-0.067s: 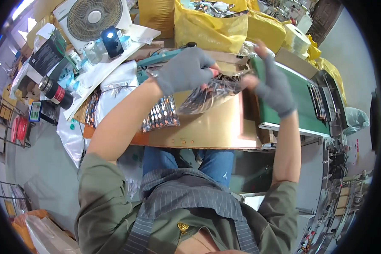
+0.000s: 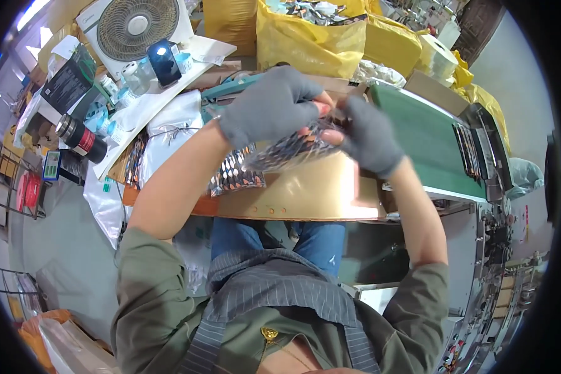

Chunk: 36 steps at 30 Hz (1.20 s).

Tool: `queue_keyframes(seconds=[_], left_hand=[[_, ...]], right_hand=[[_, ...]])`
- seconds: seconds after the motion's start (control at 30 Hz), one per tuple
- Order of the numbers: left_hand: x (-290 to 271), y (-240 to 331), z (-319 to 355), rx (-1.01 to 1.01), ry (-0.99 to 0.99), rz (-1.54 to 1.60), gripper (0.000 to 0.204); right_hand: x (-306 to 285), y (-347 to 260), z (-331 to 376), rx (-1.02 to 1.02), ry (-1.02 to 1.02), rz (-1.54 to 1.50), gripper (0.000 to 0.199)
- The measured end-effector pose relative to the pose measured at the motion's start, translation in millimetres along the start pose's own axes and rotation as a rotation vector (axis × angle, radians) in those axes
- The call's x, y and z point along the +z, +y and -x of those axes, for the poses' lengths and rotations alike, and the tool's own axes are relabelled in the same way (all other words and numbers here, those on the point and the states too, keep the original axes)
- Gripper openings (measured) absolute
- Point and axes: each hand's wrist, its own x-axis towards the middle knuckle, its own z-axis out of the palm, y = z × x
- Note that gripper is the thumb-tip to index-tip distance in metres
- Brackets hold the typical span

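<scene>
Both your gloved hands grip one bundle of shiny foil packets above the brass-coloured work plate.

Your left hand (image 2: pixel 271 106) is curled closed over the bundle of foil packets (image 2: pixel 287 151), bare fingertips pinching its top edge; your right hand (image 2: pixel 369 138) clamps the far end, thumb against it. More foil packets (image 2: pixel 234 176) lie on the plate (image 2: pixel 305 193) just below your left fingers. The green conveyor belt (image 2: pixel 430 140) runs just beyond your right fingers.
</scene>
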Motion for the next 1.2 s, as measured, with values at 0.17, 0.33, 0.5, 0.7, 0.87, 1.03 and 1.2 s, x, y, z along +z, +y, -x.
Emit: queue_keyframes(seconds=[0.17, 0.33, 0.5, 0.7, 0.87, 1.03, 1.2], left_hand=[[-9.0, -52.8, 8.3, 0.27, 0.331, -0.036, 0.03], [32.2, -174.3, 33.1, -0.589, 0.188, 0.314, 0.044], [53.0, -264.5, 22.5, -0.568, 0.357, 0.777, 0.038], [4.9, -315.5, 10.2, -0.907, 0.443, 0.701, 0.039], [20.6, -310.0, 11.3, -0.77, 0.463, 0.806, 0.042], [17.0, -303.5, 7.9, -0.792, 0.443, 0.672, 0.034], [26.2, -311.5, 8.7, -0.726, 0.434, 0.855, 0.039]], right_hand=[[46.6, -0.7, -22.4, 0.329, 0.037, -0.558, 0.033], [156.7, 70.3, -68.7, 0.104, -0.156, 0.267, 0.04], [221.7, 140.6, -135.1, 0.482, 0.184, 0.069, 0.036], [221.9, 103.4, -184.8, 0.342, 0.127, 0.053, 0.036], [274.6, 154.3, -127.8, 0.582, -0.054, 0.233, 0.025], [281.7, 163.6, -127.3, 0.57, -0.023, 0.249, 0.024], [278.0, 165.6, -119.9, 0.559, 0.014, 0.281, 0.017]])
